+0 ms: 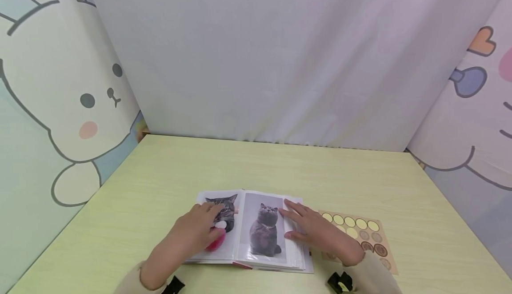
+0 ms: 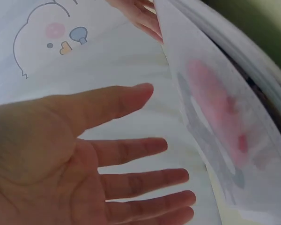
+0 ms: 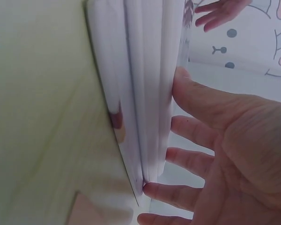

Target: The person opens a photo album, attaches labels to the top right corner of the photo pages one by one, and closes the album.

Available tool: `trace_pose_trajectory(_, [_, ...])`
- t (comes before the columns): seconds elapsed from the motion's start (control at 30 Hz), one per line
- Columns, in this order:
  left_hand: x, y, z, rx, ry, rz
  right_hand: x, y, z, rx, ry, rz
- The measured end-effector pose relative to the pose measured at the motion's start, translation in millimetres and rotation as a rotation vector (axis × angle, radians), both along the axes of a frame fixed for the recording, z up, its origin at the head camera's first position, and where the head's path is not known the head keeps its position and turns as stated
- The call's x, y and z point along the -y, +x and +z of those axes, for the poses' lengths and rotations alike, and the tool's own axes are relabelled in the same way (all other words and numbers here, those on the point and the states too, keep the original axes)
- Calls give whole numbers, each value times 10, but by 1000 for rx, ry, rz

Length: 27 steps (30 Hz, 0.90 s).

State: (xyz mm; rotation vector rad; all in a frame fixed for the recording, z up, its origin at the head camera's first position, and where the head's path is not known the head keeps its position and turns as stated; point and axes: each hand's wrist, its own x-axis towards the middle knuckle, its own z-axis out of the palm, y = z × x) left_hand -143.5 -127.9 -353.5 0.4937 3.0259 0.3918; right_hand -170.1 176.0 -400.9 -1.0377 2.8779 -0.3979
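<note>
A photo album [image 1: 295, 255] lies spread on the table near its front edge. Its left page holds a photo of a striped cat [image 1: 228, 214] with something pink; on the right page is a photo of a grey sitting cat [image 1: 265, 231]. My left hand [image 1: 195, 231] is over the left page, partly covering its photo. In the left wrist view its fingers [image 2: 136, 183] are extended and hold nothing. My right hand [image 1: 316, 229] lies along the right page's outer edge. The right wrist view shows its thumb and fingers [image 3: 192, 161] touching the stacked page edges [image 3: 150, 93].
A tan sheet with round yellow and brown stickers [image 1: 373, 226] lies right of the album, partly under my right forearm. The pale wooden table [image 1: 240, 165] meets a grey curtain [image 1: 256, 62] at the back. Cartoon-printed panels [image 1: 80, 120] stand at both sides.
</note>
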Motion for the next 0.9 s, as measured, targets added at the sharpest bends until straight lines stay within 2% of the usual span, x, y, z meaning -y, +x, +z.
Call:
trace_pose_trajectory(0.17, [-98, 46, -46, -144, -10, -175, 10, 1, 4, 13, 10, -16])
trace_pose_trajectory(0.27, [-165, 79, -52, -168, -45, -271, 14, 2, 7, 7, 16, -14])
trace_pose_trajectory(0.4, [-267, 127, -92, -170, -79, -365, 16, 12, 14, 6, 11, -9])
trace_pose_trajectory(0.63, [-436, 196, -180, -145, -98, -485, 21, 13, 30, 26, 15, -17])
trace_pose_trajectory(0.73, [-477, 224, -209, -137, -110, -518, 23, 12, 33, 31, 18, -23])
trace_pose_trajectory(0.8, [-496, 238, -235, -161, -119, -534, 24, 10, 32, 34, 22, -25])
trace_pose_trajectory(0.9, [-517, 255, -277, -234, -134, -540, 23, 9, 30, 32, 26, -25])
